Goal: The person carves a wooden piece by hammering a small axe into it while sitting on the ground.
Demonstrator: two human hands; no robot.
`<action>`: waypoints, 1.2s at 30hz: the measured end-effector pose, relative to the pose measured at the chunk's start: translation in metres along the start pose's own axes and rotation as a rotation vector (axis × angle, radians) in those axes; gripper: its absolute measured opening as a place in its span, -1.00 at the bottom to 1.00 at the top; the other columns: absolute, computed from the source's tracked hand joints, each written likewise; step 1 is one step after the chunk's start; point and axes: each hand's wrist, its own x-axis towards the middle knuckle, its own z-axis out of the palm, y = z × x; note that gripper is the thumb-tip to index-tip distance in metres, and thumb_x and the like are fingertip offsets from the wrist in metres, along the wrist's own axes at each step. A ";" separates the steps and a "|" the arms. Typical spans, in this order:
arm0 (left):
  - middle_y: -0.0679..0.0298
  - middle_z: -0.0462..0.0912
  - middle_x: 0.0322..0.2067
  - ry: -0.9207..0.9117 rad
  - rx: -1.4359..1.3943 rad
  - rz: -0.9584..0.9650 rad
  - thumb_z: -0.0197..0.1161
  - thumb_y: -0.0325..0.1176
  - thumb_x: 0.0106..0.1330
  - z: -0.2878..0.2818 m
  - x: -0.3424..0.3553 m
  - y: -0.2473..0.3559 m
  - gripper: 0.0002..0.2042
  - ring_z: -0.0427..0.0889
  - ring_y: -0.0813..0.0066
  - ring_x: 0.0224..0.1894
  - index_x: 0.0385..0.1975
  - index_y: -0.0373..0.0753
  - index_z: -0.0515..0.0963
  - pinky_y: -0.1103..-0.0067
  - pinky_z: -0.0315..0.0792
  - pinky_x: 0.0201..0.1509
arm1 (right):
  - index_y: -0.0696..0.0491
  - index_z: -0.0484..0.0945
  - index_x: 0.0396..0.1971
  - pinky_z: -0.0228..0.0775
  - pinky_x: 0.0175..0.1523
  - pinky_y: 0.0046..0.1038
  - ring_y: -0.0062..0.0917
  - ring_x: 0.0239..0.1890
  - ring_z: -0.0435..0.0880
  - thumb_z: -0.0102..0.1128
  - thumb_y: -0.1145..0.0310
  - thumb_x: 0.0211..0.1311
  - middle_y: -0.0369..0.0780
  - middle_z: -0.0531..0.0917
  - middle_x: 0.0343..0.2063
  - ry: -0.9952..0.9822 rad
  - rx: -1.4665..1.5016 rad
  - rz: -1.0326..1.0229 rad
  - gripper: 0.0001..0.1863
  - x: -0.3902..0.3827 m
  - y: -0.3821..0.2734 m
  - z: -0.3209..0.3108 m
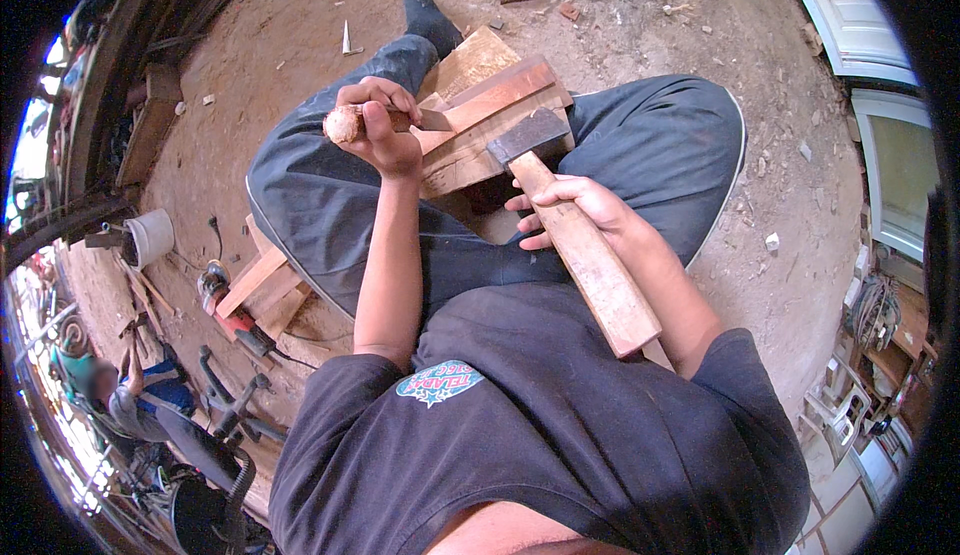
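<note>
My left hand (pixel 390 135) grips a tool with a round wooden handle (pixel 343 124), its frayed pale end pointing left and its other end at a reddish wooden piece (pixel 510 85). That piece lies on a thicker wooden block (pixel 455 170) between my bent legs. My right hand (pixel 580 205) is closed loosely round the wooden handle (pixel 600 285) of a hammer-like tool, whose dark metal head (pixel 525 135) is over the block's right part. Whether that head touches the wood I cannot tell. A lighter board (pixel 480 45) lies behind, toward my booted foot.
At left are a red power tool (pixel 240 325) with a cord, wooden offcuts (pixel 270 285), a white bucket (pixel 150 237) and another person (pixel 140 400) among clutter. At right are white panel doors (pixel 850 15), a framed pane (pixel 890 165) and coiled wire (pixel 870 310). Scraps dot the dirt floor.
</note>
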 end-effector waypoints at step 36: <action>0.43 0.46 -0.64 -0.130 0.461 0.020 0.26 -0.50 0.31 0.001 0.002 -0.004 -0.84 0.39 0.72 -0.62 -0.52 -0.25 0.46 0.69 0.28 -0.56 | 0.15 0.38 -0.01 0.38 -0.53 -0.53 -0.63 -0.61 0.40 0.08 0.23 0.27 -0.28 0.43 -0.51 0.004 -0.088 0.105 -0.62 0.014 0.009 -0.011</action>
